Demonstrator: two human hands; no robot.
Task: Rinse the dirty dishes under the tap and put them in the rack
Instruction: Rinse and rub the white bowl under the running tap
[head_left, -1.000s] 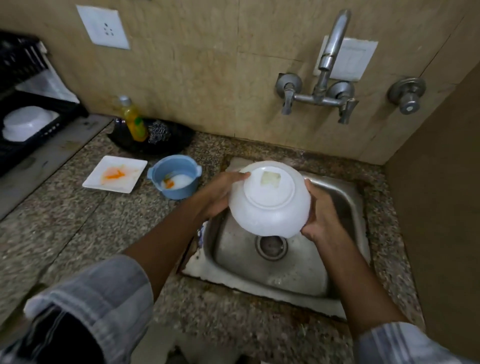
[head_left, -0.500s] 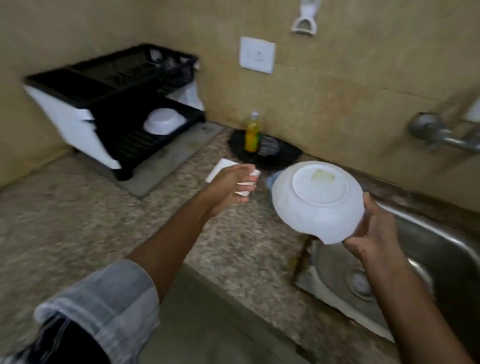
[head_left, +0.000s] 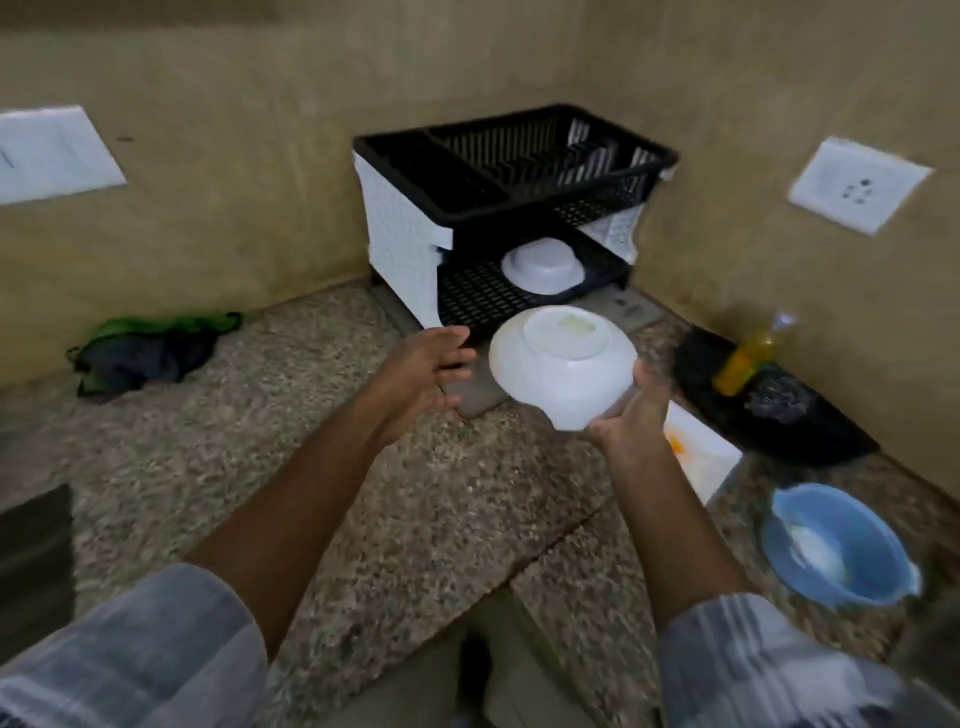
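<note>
My right hand (head_left: 631, 415) grips a white bowl (head_left: 563, 369) turned bottom-up, holding it by its lower right rim in front of the rack. My left hand (head_left: 423, 371) hovers just left of the bowl with fingers spread, not touching it. The black and white two-tier dish rack (head_left: 493, 208) stands in the corner straight ahead. Another white bowl (head_left: 542, 266) rests upside down on its lower shelf. A dirty white square plate (head_left: 701, 460) with orange stains and a blue bowl (head_left: 831, 540) with white residue lie on the counter at right.
A black tray (head_left: 810, 431) by the right wall carries a yellow soap bottle (head_left: 745, 358) and a dark scrubber (head_left: 779, 397). A green and dark cloth (head_left: 140, 351) lies at the left wall. The granite counter (head_left: 311, 426) spreads below my arms. The sink is out of view.
The view has swung left from the sink toward the rack. My right hand carried the white bowl from over the sink to just before the rack. My left hand let go and opened.
</note>
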